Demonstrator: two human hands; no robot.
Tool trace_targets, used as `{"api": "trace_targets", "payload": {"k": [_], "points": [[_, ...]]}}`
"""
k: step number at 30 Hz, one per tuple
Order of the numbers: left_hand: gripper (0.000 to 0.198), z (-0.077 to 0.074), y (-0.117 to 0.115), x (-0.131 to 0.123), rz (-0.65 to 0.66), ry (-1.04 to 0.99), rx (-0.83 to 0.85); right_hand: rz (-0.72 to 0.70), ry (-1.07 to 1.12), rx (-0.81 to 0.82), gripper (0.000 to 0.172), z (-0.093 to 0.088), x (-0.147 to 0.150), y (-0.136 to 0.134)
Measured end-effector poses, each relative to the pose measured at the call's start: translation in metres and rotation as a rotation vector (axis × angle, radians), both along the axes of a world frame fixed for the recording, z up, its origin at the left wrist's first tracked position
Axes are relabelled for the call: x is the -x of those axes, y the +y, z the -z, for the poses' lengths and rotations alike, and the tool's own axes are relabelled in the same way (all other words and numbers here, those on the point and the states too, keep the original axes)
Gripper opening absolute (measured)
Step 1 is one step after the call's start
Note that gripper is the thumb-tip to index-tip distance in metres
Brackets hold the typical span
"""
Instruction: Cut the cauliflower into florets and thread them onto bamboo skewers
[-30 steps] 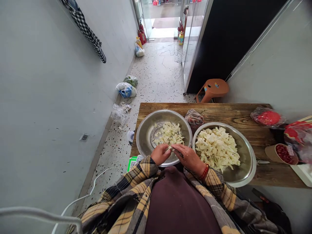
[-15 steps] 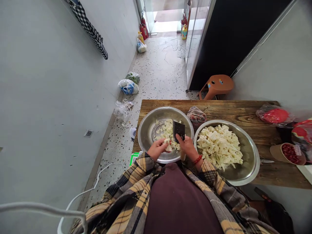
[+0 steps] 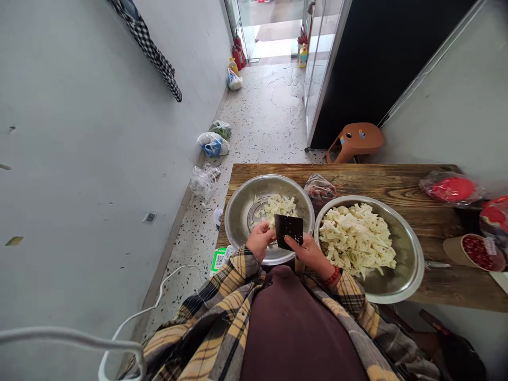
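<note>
Knife gripped in right hand; left hand curled just beside blade, hold unclear. Cabbage in left bowl, heap in right bowl. Keep left fingers off edge, low over left bowl.

We read no wording, brand or number anywhere. We note a square code on the green-bordered card, lower centre-left; a small code-like sticker on the wall, centre-left; a pale label at the tub, far right; and small decals on the stool, upper right. All are too small for us to decipher.
</note>
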State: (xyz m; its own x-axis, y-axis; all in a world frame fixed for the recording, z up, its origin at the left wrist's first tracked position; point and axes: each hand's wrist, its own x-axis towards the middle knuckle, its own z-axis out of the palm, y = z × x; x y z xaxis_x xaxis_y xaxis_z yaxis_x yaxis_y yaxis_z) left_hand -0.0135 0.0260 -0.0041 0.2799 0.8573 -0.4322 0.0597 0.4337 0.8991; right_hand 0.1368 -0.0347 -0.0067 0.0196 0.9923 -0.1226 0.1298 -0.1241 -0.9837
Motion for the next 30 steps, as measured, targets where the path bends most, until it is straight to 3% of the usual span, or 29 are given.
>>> {"api": "trace_targets", "payload": {"k": [3, 7, 11, 15, 19, 24, 30], "points": [[0.029, 0.001, 0.0, -0.004, 0.107, 0.092, -0.065, 0.082, -0.077, 0.015, 0.034, 0.004, -0.007, -0.004], [0.015, 0.0, 0.001, -0.007, 0.273, 0.257, -0.218, 0.04, -0.005, 0.097, 0.038, 0.004, -0.026, -0.01], [0.015, 0.007, 0.005, -0.014, 0.296, 0.329, -0.266, 0.121, 0.086, 0.175, 0.039, 0.0, -0.045, -0.024], [0.015, 0.014, 0.002, -0.031, 0.363, 0.267, -0.128, 0.262, 0.196, 0.237, 0.041, 0.0, -0.063, -0.047], [0.031, 0.017, -0.021, -0.066, 0.504, 0.061, 0.038, 0.371, 0.309, 0.262, 0.043, 0.004, -0.077, -0.069], [0.038, 0.028, -0.047, -0.112, 0.47, -0.234, 0.342, 0.455, 0.423, 0.368, 0.044, 0.012, -0.088, -0.096], [0.022, 0.044, -0.055, -0.158, 0.449, -0.158, 0.271, 0.726, 0.314, 0.402, 0.049, 0.01, -0.116, -0.136]]}}
